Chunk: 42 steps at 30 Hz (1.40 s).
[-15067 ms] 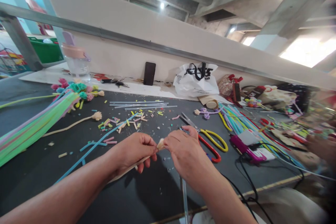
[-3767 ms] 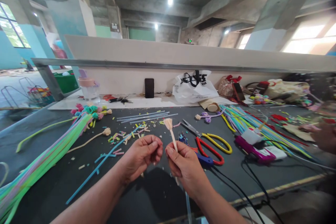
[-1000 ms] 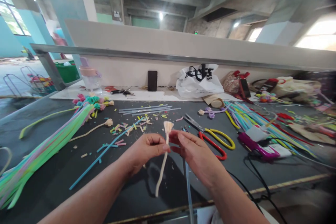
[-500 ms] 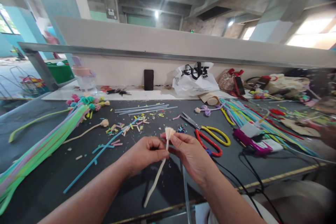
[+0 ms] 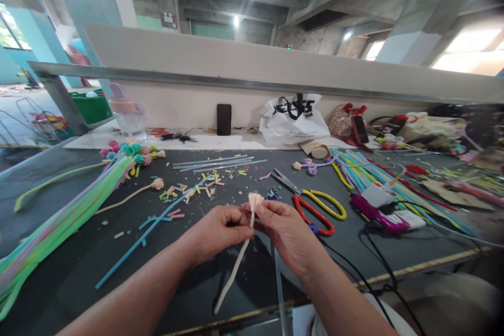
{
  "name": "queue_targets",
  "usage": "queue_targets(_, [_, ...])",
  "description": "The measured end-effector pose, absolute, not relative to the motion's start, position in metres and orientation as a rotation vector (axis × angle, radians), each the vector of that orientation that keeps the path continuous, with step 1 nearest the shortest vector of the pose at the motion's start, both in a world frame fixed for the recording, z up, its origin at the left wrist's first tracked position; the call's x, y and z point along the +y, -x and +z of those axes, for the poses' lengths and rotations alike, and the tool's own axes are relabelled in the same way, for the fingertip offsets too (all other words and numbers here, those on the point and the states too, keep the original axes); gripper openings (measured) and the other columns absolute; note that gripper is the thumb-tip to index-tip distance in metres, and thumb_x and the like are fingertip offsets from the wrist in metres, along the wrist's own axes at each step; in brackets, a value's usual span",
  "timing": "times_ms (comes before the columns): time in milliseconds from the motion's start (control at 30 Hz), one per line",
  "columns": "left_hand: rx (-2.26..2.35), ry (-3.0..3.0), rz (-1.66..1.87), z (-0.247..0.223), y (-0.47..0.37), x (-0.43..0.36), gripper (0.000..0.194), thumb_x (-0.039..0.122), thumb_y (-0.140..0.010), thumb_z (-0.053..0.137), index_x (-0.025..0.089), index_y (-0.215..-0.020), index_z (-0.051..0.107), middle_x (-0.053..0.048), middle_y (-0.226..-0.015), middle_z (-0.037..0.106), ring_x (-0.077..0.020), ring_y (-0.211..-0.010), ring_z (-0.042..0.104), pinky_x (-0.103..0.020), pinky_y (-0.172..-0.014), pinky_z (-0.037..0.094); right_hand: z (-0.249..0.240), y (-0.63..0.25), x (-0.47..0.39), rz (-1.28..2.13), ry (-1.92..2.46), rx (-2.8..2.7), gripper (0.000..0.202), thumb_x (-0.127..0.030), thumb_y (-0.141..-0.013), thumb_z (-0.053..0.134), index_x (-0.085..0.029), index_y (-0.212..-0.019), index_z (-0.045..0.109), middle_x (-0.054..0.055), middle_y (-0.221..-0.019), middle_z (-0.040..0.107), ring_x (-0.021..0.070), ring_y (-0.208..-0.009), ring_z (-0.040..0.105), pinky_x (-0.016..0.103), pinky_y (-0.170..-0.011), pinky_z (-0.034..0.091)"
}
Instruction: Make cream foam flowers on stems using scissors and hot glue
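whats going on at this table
A person is working a cream pipe-cleaner stem with a tufted tip, pinching it just below the tuft with both the left hand and the right hand over a dark worktable. The stem's loose end hangs down toward the table edge. Around the hands lie red and yellow scissors, a blue stem, short coloured offcuts and a bundle of pastel stems at the left.
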<state>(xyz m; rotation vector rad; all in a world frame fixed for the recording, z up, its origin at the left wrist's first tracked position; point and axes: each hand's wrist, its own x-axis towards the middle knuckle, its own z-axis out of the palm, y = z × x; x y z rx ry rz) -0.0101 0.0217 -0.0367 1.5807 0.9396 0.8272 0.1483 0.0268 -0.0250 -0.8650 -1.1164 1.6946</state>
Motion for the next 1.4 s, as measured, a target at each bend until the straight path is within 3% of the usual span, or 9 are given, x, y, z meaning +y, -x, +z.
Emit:
queue_targets(300, [0.937,-1.499,0.857,-0.04,0.009,0.022,0.023,0.029,-0.072,0.06,0.015,-0.057,0.051,0.004,-0.057,0.043,-0.0084,-0.055,0.036,-0.023,-0.053,0.025,-0.018,-0.151,0.026,1.782,0.883,-1.068,0.033,-0.039,-0.07,0.06,-0.014,-0.09,0.069,0.01,-0.094,0.068,0.0232,-0.09,0.058,0.033,-0.074,0.043])
queue_targets(500, [1.005,-1.492,0.862,-0.037,0.008,0.021,0.023,0.032,-0.07,0.062,0.014,-0.057,0.057,0.005,-0.054,0.041,-0.008,-0.052,0.033,-0.022,-0.051,0.024,-0.026,-0.154,0.03,1.674,0.846,-0.959,0.034,-0.041,-0.073,0.057,-0.019,-0.099,0.064,0.006,-0.092,0.064,0.0221,-0.088,0.056,0.032,-0.07,0.043])
queue_targets(633, [1.028,-1.456,0.9,-0.036,0.009,0.021,0.023,0.035,-0.069,0.063,0.014,-0.059,0.059,0.004,-0.054,0.045,-0.0086,-0.052,0.035,-0.022,-0.051,0.026,-0.033,-0.151,0.035,1.334,0.994,-1.053,0.018,-0.036,-0.072,0.059,-0.018,-0.068,0.06,0.001,-0.068,0.056,0.0144,-0.064,0.05,0.026,-0.06,0.038])
queue_targets(733, [1.037,-1.449,0.95,-0.037,0.009,0.021,0.022,0.034,-0.069,0.063,0.015,-0.06,0.059,0.003,-0.055,0.047,-0.0094,-0.054,0.037,-0.022,-0.054,0.028,-0.033,-0.148,0.033,1.203,1.028,-1.145,0.029,-0.031,-0.074,0.056,-0.02,-0.048,0.047,-0.003,-0.051,0.044,0.0122,-0.053,0.039,0.026,-0.053,0.03])
queue_targets(833, [1.066,-1.473,0.998,-0.036,0.008,0.022,0.022,0.033,-0.069,0.062,0.015,-0.059,0.058,0.003,-0.056,0.048,-0.0098,-0.056,0.039,-0.022,-0.056,0.03,-0.033,-0.146,0.032,1.186,1.064,-1.211,0.043,-0.034,-0.078,0.055,-0.021,-0.041,0.039,-0.005,-0.042,0.036,0.0114,-0.046,0.031,0.027,-0.05,0.025])
queue_targets(933, [1.098,-1.477,1.028,-0.036,0.008,0.023,0.021,0.032,-0.07,0.062,0.014,-0.059,0.057,0.004,-0.057,0.047,-0.0096,-0.056,0.038,-0.022,-0.056,0.031,-0.038,-0.146,0.033,1.177,1.06,-1.218,0.037,-0.041,-0.077,0.058,-0.019,-0.048,0.054,-0.002,-0.048,0.05,0.0124,-0.052,0.042,0.027,-0.057,0.032])
queue_targets(1000, [1.11,-1.458,1.043,-0.037,0.008,0.024,0.022,0.033,-0.069,0.062,0.014,-0.06,0.056,0.004,-0.057,0.046,-0.0093,-0.056,0.038,-0.022,-0.056,0.03,-0.043,-0.145,0.034,1.201,1.028,-1.194,0.02,-0.038,-0.073,0.065,-0.019,-0.067,0.067,0.001,-0.069,0.064,0.0156,-0.069,0.053,0.028,-0.069,0.038])
queue_targets(1100, [1.13,-1.427,1.051,-0.039,0.007,0.025,0.023,0.034,-0.067,0.064,0.014,-0.059,0.055,0.004,-0.056,0.047,-0.0093,-0.055,0.038,-0.022,-0.055,0.031,-0.047,-0.142,0.032,1.324,0.992,-1.152,0.022,-0.035,-0.068,0.072,-0.02,-0.084,0.071,0.003,-0.084,0.069,0.0197,-0.083,0.058,0.032,-0.081,0.039])
queue_targets(1400, [1.119,-1.421,1.055,-0.043,0.003,0.024,0.026,0.032,-0.065,0.064,0.016,-0.053,0.047,0.006,-0.054,0.043,-0.0093,-0.056,0.039,-0.021,-0.055,0.03,-0.044,-0.136,0.024,1.449,0.937,-1.187,0.016,-0.031,-0.068,0.072,-0.017,-0.075,0.071,0.004,-0.076,0.069,0.0213,-0.083,0.058,0.033,-0.081,0.04])
